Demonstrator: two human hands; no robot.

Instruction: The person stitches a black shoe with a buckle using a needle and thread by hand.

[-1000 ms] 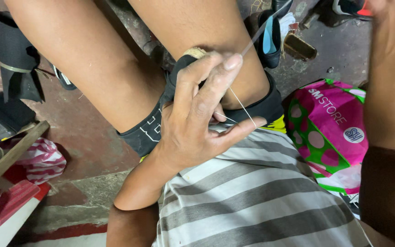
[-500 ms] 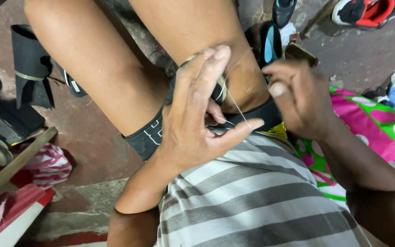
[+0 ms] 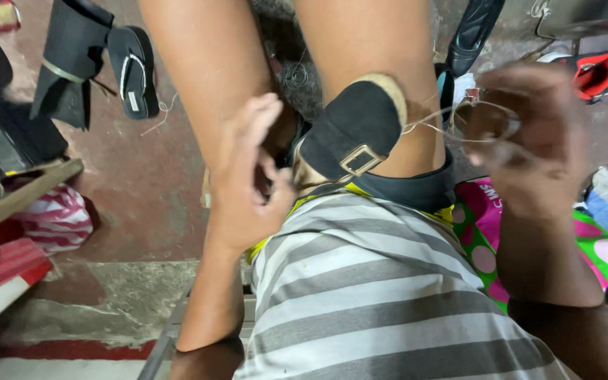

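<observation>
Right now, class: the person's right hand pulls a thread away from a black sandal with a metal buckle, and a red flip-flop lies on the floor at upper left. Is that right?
Not quite. The flip-flop at upper left is black, not red, as the head view shows. The rest holds: the right hand pulls a thread away from the black sandal with its metal buckle.

The left hand [image 3: 251, 176] is open, fingers spread, just left of the black shoe [image 3: 352, 130]. The right hand [image 3: 529, 134], blurred, is closed, pinching thread right of it.

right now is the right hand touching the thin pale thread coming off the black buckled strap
Touching. The head view shows the thin pale thread running from the black buckled strap into the right hand, looped round its blurred fingers.
</observation>
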